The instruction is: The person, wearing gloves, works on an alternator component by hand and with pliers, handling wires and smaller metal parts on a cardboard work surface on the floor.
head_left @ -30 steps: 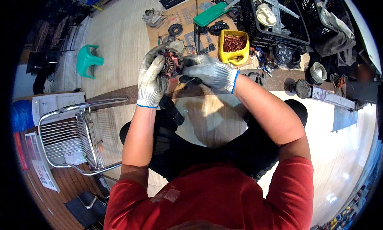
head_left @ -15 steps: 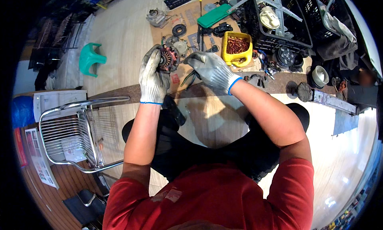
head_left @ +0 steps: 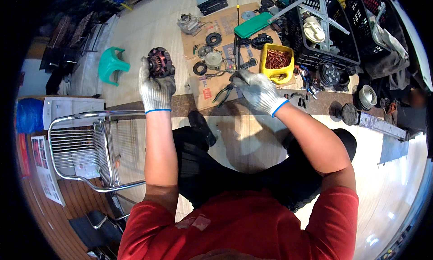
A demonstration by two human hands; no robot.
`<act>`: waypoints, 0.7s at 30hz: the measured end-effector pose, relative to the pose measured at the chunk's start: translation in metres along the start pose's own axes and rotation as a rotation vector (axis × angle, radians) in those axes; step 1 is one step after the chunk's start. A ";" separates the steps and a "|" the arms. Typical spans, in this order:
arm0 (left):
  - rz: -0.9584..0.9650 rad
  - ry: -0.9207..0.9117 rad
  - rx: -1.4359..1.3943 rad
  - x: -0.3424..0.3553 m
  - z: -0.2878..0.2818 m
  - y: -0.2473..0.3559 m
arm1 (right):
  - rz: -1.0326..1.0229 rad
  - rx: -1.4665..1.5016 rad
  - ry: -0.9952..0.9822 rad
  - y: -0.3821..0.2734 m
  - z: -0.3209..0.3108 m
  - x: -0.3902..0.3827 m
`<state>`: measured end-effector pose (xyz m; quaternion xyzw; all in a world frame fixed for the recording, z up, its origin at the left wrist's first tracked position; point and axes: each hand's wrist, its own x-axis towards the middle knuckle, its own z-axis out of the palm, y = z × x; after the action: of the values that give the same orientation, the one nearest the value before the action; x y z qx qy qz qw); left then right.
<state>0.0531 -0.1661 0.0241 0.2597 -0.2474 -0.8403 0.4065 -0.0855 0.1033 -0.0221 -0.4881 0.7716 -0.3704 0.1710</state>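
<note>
My left hand [head_left: 156, 91], in a white knit glove with a blue cuff, grips a round, dark motor part with a ring of copper-coloured windings [head_left: 159, 61]. It is held up to the left of the cardboard sheet [head_left: 212, 86]. My right hand [head_left: 258, 89], gloved the same way, is over the cardboard with its fingers pressed together; whatever they hold is hidden. Just below those fingertips lie dark-handled pliers [head_left: 223, 96], their head close to the glove. Ahead are a round metal housing [head_left: 214, 60] and a black ring [head_left: 200, 68].
A yellow cut-open container [head_left: 278, 74] full of copper-coloured pieces stands right of the cardboard. Black crates [head_left: 311, 57] are beyond it. A green stool [head_left: 109, 66] stands to the left, with a chrome-framed chair [head_left: 97, 113] nearer me. Between my knees is bare floor [head_left: 246, 147].
My left hand has moved left, away from my right hand, with the motor part tilted differently. My right hand has shifted right and slightly nearer me. The whole view has shifted a little.
</note>
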 end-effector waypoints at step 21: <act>0.044 -0.072 0.093 0.001 -0.020 0.025 | 0.189 -0.325 -0.455 0.061 -0.077 -0.011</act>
<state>0.0789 -0.1840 0.0248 0.2424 -0.3064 -0.8276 0.4029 -0.1669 0.1590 -0.0165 -0.5054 0.8048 -0.1056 0.2928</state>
